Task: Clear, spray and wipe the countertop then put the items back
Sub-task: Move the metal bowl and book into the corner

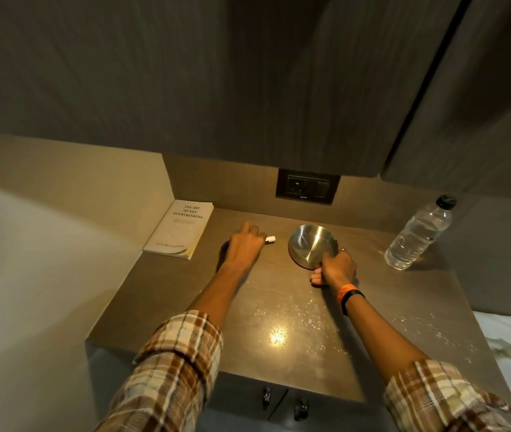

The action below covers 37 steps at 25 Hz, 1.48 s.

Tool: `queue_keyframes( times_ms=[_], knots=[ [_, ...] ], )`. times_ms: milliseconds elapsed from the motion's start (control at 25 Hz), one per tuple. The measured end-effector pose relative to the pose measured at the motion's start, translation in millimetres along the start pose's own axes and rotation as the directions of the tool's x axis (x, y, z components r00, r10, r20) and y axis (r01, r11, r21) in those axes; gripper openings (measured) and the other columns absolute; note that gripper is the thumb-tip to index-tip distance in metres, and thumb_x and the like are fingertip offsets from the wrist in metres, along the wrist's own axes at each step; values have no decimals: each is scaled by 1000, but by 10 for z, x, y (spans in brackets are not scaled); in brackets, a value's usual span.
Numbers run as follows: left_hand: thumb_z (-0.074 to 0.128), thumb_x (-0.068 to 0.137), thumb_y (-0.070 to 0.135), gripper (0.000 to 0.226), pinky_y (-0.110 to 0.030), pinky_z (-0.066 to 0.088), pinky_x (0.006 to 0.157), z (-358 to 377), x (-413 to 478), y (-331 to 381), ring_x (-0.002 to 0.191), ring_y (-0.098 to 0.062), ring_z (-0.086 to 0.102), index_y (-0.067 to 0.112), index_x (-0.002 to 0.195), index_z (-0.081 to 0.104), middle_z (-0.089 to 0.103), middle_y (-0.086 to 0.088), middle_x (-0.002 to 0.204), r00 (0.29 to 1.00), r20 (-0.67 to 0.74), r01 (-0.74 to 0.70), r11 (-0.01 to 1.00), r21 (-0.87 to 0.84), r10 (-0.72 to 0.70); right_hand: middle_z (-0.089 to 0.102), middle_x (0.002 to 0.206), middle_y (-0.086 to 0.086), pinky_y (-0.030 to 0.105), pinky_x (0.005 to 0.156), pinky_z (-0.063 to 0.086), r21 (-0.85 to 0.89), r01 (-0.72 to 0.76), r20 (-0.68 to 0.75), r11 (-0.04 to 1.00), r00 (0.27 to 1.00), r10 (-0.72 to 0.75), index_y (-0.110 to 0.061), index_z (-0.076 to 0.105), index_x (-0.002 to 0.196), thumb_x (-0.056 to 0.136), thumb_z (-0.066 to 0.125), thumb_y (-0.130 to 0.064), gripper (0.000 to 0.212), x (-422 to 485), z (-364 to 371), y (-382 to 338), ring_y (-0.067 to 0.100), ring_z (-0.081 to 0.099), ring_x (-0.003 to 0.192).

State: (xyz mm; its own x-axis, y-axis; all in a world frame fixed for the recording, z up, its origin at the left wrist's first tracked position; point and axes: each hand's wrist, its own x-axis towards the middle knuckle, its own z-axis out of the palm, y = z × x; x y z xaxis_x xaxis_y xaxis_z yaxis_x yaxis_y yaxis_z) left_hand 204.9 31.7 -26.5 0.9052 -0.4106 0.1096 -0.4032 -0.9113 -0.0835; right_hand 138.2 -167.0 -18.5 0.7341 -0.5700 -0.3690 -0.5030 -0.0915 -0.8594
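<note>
Your right hand (pixel 336 269) grips the steel bowl's (pixel 311 244) near rim; your left hand (pixel 246 244) closes over a white-tipped pen (pixel 270 239) right of the book (pixel 179 229).

Both forearms are bare, with plaid sleeves rolled up near the elbows: the left sleeve (pixel 166 369) and right sleeve (pixel 444 400) are checked in brown, rust and cream. The right wrist carries an orange band (pixel 345 291) beside a black band (pixel 352 299).
</note>
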Motion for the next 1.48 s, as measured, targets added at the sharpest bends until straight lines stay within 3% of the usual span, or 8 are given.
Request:
queue_keyframes(
  times_ms=[200, 320, 400, 680, 840, 920, 1280, 1480],
  knots=[
    [49, 101, 14, 32, -46, 51, 91, -105, -357, -749, 107, -34, 60, 11, 133, 50, 51, -15, 131, 944, -35, 309, 914, -263, -329, 71, 73, 16, 40, 51, 62, -43, 88, 146, 995, 986, -81, -3, 56, 112, 102, 45, -13, 18, -285, 586, -203, 28, 66, 53],
    [43, 101, 9, 33, -49, 49, 97, -143, -602, -1309, 118, -40, 52, 9, 134, 48, 44, -18, 139, 865, 43, 468, 772, -429, -501, 75, 81, 18, 52, 84, 60, -132, 195, 237, 972, 958, -160, -4, 56, 113, 97, 48, -13, 21, -533, 1070, -404, 37, 73, 81],
    [48, 99, 3, 48, -42, 48, 102, -148, -684, -1654, 127, -36, 46, 9, 146, 38, 39, -20, 144, 842, 77, 503, 727, -467, -534, 76, 86, 27, 57, 85, 59, -103, 215, 324, 971, 930, -172, -13, 51, 108, 97, 44, -10, 13, -712, 1436, -511, 45, 74, 80],
    [48, 95, 0, 51, -36, 30, 118, 57, -697, -1971, 144, -32, 31, 6, 146, 40, 30, -16, 157, 928, 55, 324, 725, -607, -368, 71, 113, 26, 57, 96, 54, -143, 188, 336, 972, 933, -131, -3, 52, 126, 94, 49, -13, 34, -887, 2346, -751, 46, 67, 107],
    [40, 102, 34, 39, -29, 40, 112, 186, -804, -1905, 133, -17, 47, 23, 139, 48, 50, 0, 144, 873, -61, 311, 648, -695, -484, 69, 116, 25, 58, 93, 55, -74, 198, 301, 977, 939, -167, -4, 53, 128, 92, 62, -19, 40, -977, 2520, -808, 43, 66, 108],
    [47, 101, 29, 40, -32, 38, 112, 274, -883, -1930, 131, -21, 47, 18, 139, 48, 52, -5, 143, 860, -71, 334, 664, -669, -505, 69, 116, 25, 58, 92, 56, -65, 191, 302, 979, 939, -163, -6, 52, 131, 93, 64, -23, 44, -990, 2557, -774, 44, 66, 108],
    [41, 105, 17, 42, -28, 30, 117, 289, -701, -2111, 144, -27, 38, 7, 146, 40, 44, -14, 152, 903, 14, 308, 626, -717, -428, 70, 109, 21, 41, 87, 52, -212, 342, 268, 915, 921, -282, 0, 67, 109, 92, 63, -13, 22, -901, 2793, -849, 36, 60, 107],
    [41, 104, 29, 66, -28, 9, 123, 312, -561, -2187, 154, -28, 6, 10, 157, 5, 5, -10, 167, 971, 25, 212, 804, -555, -238, 65, 107, 17, 32, 74, 53, -131, 310, 403, 942, 884, -236, 0, 61, 115, 89, 62, -4, 26, -898, 2594, -776, 32, 62, 98]
  ],
)
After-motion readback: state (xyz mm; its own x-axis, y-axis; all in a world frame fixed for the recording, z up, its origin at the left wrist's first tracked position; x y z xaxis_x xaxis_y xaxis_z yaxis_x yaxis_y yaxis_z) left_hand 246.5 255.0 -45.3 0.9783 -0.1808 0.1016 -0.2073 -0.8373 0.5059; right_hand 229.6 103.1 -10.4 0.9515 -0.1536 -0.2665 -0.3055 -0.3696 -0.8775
